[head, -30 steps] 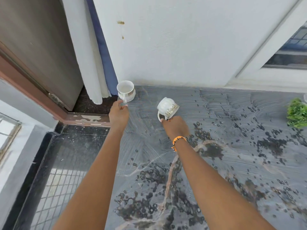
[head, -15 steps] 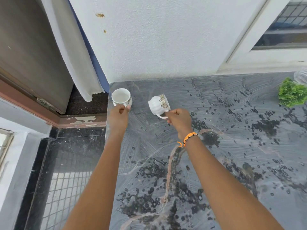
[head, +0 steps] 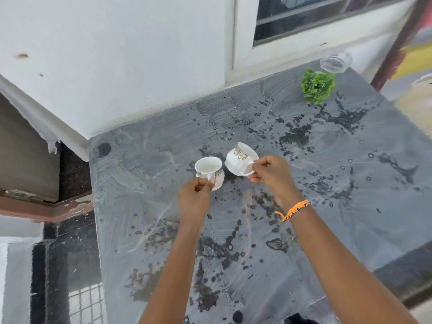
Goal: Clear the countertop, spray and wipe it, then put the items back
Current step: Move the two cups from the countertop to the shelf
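The grey stone tabletop [head: 350, 230] carries smeared wipe streaks and scattered dark wet patches, so spraying and wiping appear done. The return of items looks under way. The left hand [head: 195, 198] pinches the handle of a white ceramic cup with a gilt band [head: 208, 169], held upright. The right hand [head: 271, 173] pinches the handle of a second white ceramic cup with gilt trim [head: 240, 159], tilted on its side. Both cups sit above the tabletop's middle; whether either touches it cannot be told. A small green leafy plant [head: 316, 86] and a clear glass vessel [head: 335, 61] stand at the far right corner. Both cup handles are hidden by each grip. The tabletop's near edge is cut off. Remaining items are out of view.
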Motion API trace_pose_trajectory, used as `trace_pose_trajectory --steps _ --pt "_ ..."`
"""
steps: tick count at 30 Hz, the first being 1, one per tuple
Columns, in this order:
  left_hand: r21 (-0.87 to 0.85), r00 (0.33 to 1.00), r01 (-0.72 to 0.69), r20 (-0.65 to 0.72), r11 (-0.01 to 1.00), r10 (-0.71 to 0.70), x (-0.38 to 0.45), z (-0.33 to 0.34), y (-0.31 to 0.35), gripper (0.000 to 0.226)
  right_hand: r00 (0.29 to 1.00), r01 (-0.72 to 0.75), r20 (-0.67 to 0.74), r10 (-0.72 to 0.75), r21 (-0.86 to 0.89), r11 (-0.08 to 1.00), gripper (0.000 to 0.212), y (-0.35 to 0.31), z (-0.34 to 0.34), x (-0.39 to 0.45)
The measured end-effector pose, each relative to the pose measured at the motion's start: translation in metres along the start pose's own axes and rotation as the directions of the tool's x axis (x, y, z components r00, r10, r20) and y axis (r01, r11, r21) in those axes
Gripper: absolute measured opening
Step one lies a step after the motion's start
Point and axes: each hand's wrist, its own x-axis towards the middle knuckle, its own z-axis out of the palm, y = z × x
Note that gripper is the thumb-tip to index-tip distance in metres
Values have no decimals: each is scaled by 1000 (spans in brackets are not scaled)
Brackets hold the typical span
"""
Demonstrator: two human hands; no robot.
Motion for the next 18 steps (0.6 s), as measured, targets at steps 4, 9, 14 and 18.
trace_pose_trajectory --steps 4,9,14,18 --pt "19 989 -57 137 998 54 -34 69 18 28 992 36 -117 -41 -45 998 13 14 -83 -11" --pt "32 961 -152 237 988 141 -83 165 43 27 969 37 -241 -48 -51 998 16 27 -188 -18" --pt "-11 942 -155 298 988 151 -146 286 65 28 927 0 -373 -36 -94 996 21 38 -320 -25" --pt "-44 915 -107 387 993 115 -190 378 73 25 897 -39 -442 -19 -123 992 22 54 -422 -26"
